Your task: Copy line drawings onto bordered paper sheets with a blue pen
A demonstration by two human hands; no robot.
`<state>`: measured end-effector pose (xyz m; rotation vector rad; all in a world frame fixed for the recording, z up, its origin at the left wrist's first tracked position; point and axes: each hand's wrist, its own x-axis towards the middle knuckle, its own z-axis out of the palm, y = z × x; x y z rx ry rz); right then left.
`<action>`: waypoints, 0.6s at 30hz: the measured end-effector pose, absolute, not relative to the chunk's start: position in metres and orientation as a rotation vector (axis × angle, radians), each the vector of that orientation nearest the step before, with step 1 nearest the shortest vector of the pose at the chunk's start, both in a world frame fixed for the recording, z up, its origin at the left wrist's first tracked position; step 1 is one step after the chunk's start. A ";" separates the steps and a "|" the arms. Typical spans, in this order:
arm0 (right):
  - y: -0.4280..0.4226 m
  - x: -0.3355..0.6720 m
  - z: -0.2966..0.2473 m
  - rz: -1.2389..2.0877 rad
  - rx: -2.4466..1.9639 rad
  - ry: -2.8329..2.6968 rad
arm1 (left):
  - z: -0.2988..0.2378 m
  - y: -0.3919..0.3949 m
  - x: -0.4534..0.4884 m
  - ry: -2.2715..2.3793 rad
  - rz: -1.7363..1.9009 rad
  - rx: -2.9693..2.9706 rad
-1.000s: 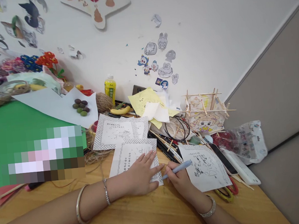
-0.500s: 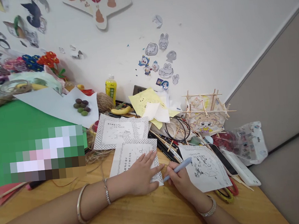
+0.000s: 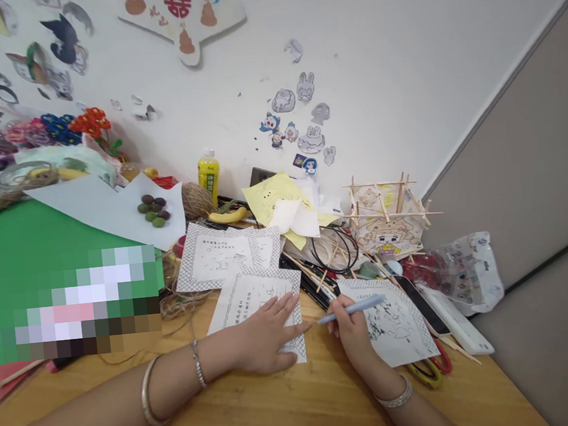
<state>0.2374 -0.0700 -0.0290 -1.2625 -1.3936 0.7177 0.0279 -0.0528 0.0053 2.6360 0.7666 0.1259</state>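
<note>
My left hand [image 3: 268, 335] lies flat with fingers spread on a sheet of paper [image 3: 232, 305] that bears handwriting, a line drawing and a patterned border. My right hand [image 3: 350, 330] grips a light blue pen [image 3: 356, 306], its tip pointing left and raised a little off the paper's right edge. Beneath and beyond the right hand is another bordered drawing sheet [image 3: 411, 335], partly covered by the hand. A further bordered sheet [image 3: 218, 254] lies just behind the one under my left hand, overlapped by it.
Left is a green board [image 3: 66, 241] with white paper and small dark and green fruits [image 3: 153, 212]. Behind stand a yellow bottle [image 3: 209, 177] and a stick-framed paper lantern [image 3: 388, 220]. A phone [image 3: 422, 303], a white power bank-like slab [image 3: 458, 320] and scissors [image 3: 427, 373] lie right.
My right hand has lifted the pen up and to the right, away from the sheet's edge. The left hand stays on the paper, which has turned slightly.
</note>
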 end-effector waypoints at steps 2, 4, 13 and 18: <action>-0.067 0.241 -0.026 0.672 -1.224 -1.296 | 0.007 -0.045 0.021 0.602 0.104 2.606; -0.064 0.244 -0.024 0.608 -1.191 -1.267 | 0.011 -0.036 0.015 0.407 0.083 2.528; -0.061 0.246 -0.021 0.276 -1.303 -1.800 | 0.018 -0.011 0.001 0.801 0.420 2.646; -0.055 0.244 -0.029 0.183 -1.342 -1.970 | 0.005 -0.006 -0.001 1.150 0.510 2.768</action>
